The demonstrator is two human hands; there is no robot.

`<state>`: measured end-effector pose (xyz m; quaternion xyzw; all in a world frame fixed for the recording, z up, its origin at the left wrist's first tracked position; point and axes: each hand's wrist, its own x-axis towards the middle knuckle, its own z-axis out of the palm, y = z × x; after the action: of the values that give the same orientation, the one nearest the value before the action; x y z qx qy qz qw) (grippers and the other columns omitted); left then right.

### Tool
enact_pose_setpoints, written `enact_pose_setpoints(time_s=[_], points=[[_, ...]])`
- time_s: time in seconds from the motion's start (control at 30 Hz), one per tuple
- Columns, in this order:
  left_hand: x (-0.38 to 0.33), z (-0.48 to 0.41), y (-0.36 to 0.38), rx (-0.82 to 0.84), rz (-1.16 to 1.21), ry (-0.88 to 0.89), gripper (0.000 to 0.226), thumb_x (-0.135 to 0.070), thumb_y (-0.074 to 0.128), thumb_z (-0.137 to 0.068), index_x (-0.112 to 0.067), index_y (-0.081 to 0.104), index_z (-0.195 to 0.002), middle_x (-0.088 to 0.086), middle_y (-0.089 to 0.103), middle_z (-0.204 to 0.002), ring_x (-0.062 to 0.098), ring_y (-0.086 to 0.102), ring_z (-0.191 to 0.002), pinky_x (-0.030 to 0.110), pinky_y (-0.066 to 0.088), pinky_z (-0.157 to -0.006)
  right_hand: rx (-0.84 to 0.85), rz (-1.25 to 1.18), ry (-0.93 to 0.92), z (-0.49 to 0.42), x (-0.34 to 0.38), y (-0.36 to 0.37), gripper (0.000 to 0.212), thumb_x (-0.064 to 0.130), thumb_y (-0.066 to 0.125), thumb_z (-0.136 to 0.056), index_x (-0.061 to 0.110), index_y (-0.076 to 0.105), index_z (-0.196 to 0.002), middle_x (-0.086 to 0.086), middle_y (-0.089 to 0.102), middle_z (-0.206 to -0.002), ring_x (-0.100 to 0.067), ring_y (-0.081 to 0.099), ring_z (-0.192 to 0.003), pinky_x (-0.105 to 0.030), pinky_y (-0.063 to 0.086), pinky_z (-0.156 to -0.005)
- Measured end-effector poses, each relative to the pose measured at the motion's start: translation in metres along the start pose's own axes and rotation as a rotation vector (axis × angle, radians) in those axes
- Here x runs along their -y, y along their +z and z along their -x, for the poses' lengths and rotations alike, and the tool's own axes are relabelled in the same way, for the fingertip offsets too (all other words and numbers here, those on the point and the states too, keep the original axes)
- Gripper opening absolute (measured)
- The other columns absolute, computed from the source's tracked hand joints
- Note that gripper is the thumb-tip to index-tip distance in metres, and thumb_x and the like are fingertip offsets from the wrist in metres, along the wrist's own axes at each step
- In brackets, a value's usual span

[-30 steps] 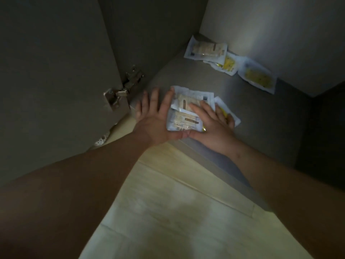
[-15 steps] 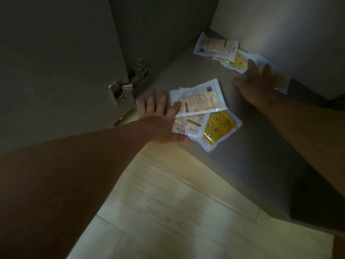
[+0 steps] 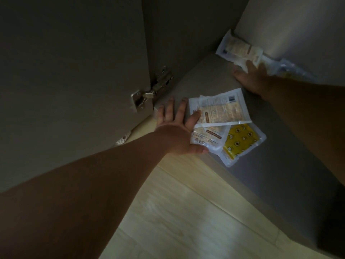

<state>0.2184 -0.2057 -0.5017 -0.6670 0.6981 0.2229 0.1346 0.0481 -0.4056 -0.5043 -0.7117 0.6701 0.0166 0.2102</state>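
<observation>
L hand point(image 3: 177, 133) flat, fingers apart, touching near pile of white plastic sachets point(image 3: 220, 109) + yellow patterned pouch point(image 3: 240, 141) at its 3 o'clock on grey cabinet shelf point(image 3: 205, 75); R hand point(image 3: 250, 79) at far white sachets point(image 3: 239, 49), 1 o'clock, grip can't tell; gathering approx half done, far ones left.

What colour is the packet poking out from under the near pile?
The packet is yellow with small dark figures, clear-edged; seen best in the head view.

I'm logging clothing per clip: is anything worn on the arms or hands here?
The left forearm and right forearm are bare, no sleeves in view. The left hand and right hand show no gloves, watch or bracelet; rings cannot be told.
</observation>
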Motion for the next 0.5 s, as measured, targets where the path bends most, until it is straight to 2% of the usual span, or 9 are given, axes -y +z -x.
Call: enact_pose_setpoints(time_s=[0.07,0.17,0.23,0.27,0.33,0.37,0.43,0.5], points=[[0.0,-0.001,0.0,-0.001,0.002,-0.002,0.103,-0.078,0.041,-0.077,-0.031,-0.015,-0.149,0.011,-0.033,-0.152,0.04,-0.032,-0.136,0.053,-0.018,-0.109,-0.008,0.112,-0.026,0.01,-0.002,0.004,0.069,0.063,0.033,-0.092,0.034,0.011,-0.15,-0.007,0.001,-0.159,-0.041,0.003,-0.143,-0.06,0.015,-0.112],[-0.002,0.0,-0.001,0.011,-0.022,-0.013,0.103,-0.078,0.04,-0.077,-0.03,-0.016,-0.149,0.012,-0.033,-0.152,0.041,-0.031,-0.137,0.054,-0.017,-0.11,0.02,0.289,-0.202,0.029,-0.004,0.008,0.055,0.042,0.038,-0.097,0.036,0.02,-0.149,-0.009,0.0,-0.158,-0.04,-0.004,-0.143,-0.062,0.009,-0.113],[-0.003,-0.001,-0.001,0.014,-0.029,-0.023,0.103,-0.078,0.04,-0.077,-0.03,-0.015,-0.149,0.012,-0.032,-0.152,0.041,-0.031,-0.137,0.054,-0.016,-0.11,0.062,0.32,-0.248,0.037,-0.007,0.014,0.057,0.036,0.041,-0.097,0.032,0.021,-0.149,-0.013,0.007,-0.156,-0.039,0.003,-0.143,-0.059,0.01,-0.114],[-0.003,0.0,-0.001,0.016,-0.028,-0.027,0.103,-0.078,0.04,-0.077,-0.03,-0.014,-0.149,0.011,-0.031,-0.153,0.041,-0.031,-0.137,0.053,-0.016,-0.111,0.063,0.286,-0.259,0.042,-0.009,0.017,0.057,0.031,0.042,-0.097,0.024,0.021,-0.15,-0.015,0.013,-0.155,-0.038,0.009,-0.143,-0.059,0.012,-0.114],[-0.003,0.001,-0.003,0.016,-0.023,-0.037,0.103,-0.078,0.041,-0.076,-0.03,-0.013,-0.149,0.011,-0.03,-0.153,0.04,-0.03,-0.137,0.053,-0.015,-0.111,0.06,0.127,-0.289,0.052,-0.015,0.023,0.055,0.018,0.046,-0.096,0.006,0.028,-0.147,-0.022,0.025,-0.152,-0.039,0.022,-0.14,-0.058,0.02,-0.112],[-0.003,0.002,-0.003,0.015,-0.027,-0.043,0.103,-0.078,0.041,-0.076,-0.03,-0.013,-0.149,0.011,-0.03,-0.153,0.04,-0.03,-0.138,0.052,-0.015,-0.111,0.078,0.062,-0.321,0.062,-0.015,0.026,0.053,0.016,0.05,-0.094,0.003,0.034,-0.143,-0.024,0.032,-0.148,-0.04,0.027,-0.138,-0.057,0.024,-0.11],[-0.003,0.003,-0.004,0.011,-0.038,-0.051,0.103,-0.078,0.041,-0.077,-0.029,-0.012,-0.15,0.01,-0.029,-0.154,0.039,-0.029,-0.138,0.052,-0.014,-0.112,0.096,-0.135,-0.305,0.091,-0.011,0.029,0.053,0.032,0.053,-0.091,0.017,0.043,-0.14,-0.017,0.041,-0.144,-0.035,0.037,-0.133,-0.053,0.032,-0.108],[-0.004,0.004,-0.004,0.007,-0.049,-0.058,0.103,-0.079,0.039,-0.077,-0.028,-0.013,-0.15,0.009,-0.029,-0.154,0.038,-0.029,-0.139,0.052,-0.014,-0.112,0.111,-0.269,-0.227,0.123,-0.006,0.03,0.053,0.045,0.053,-0.089,0.031,0.042,-0.14,-0.004,0.042,-0.145,-0.027,0.042,-0.131,-0.043,0.035,-0.108]])
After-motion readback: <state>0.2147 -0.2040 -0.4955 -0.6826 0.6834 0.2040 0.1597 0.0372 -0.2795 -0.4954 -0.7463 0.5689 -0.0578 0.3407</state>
